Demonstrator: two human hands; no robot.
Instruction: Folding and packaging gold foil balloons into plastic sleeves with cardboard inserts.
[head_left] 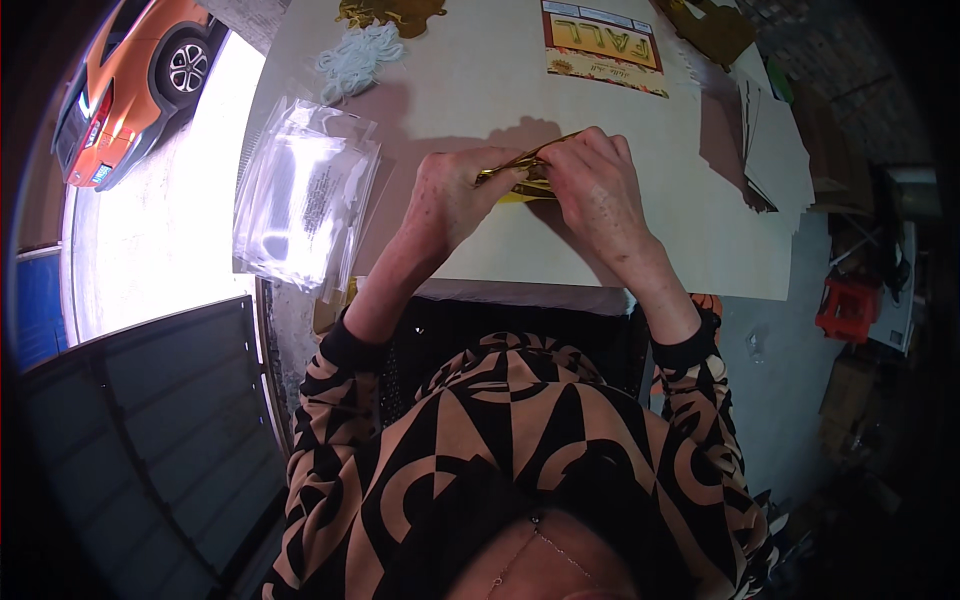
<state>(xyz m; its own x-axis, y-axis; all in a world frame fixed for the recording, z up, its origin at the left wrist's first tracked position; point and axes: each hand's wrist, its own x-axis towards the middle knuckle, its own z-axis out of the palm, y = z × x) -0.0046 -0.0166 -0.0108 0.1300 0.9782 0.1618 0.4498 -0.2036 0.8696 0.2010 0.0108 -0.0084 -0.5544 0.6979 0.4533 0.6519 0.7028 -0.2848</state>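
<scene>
Over the near part of a pale tabletop [690, 225], both my hands meet on a crumpled, shiny gold foil balloon [537, 188], flat and without air. My left hand [448, 195] pinches its left end between thumb and fingers. Curled over the other end, my right hand [598, 185] grips it from above, so part of the foil is hidden behind the fingers. A bit of bright yellow shows just below the foil, but what it is I cannot tell. Left of my left hand lies a stack of clear plastic bags [300, 205].
Bundled white string [355, 60] and gold foil pieces [392, 14] lie at the far left. A printed card [605, 48] is at the far middle, more gold foil [712, 32] and a card stack [770, 145] at right. Beyond are a red stool [850, 308] and an orange car [135, 85].
</scene>
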